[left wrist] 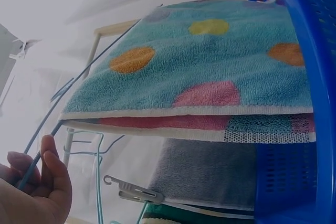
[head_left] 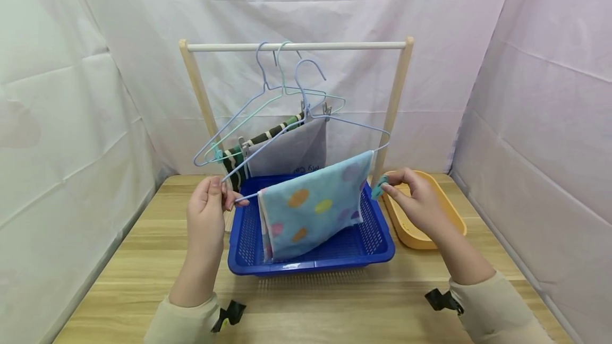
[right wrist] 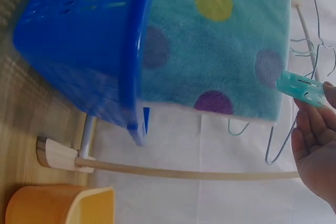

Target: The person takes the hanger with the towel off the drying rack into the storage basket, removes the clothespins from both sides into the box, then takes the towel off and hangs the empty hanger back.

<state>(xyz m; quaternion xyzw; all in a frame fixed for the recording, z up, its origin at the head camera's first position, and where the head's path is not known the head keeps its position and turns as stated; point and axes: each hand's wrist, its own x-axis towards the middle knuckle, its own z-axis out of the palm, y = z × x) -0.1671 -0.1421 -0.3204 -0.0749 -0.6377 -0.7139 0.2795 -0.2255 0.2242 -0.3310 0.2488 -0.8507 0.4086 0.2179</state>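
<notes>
My left hand (head_left: 210,203) grips the lower left corner of a blue wire hanger (head_left: 268,145), tilted in front of the rack. Folded over the hanger's bottom bar hangs a light-blue towel (head_left: 311,206) with coloured dots, its lower part inside the blue basket (head_left: 311,268). Between thumb and fingers my right hand (head_left: 413,198) pinches a teal clothespin (head_left: 379,187). In the right wrist view the clothespin (right wrist: 302,88) overlaps the towel's edge near the bar's right end.
Behind stands a drying rack (head_left: 334,46) with hangers on its rail. A grey towel (head_left: 291,150) and a green striped cloth (head_left: 234,161) hang there, held by grey clips (head_left: 244,147). An orange tray (head_left: 416,240) lies right of the basket. White curtains enclose the wooden table (head_left: 138,275).
</notes>
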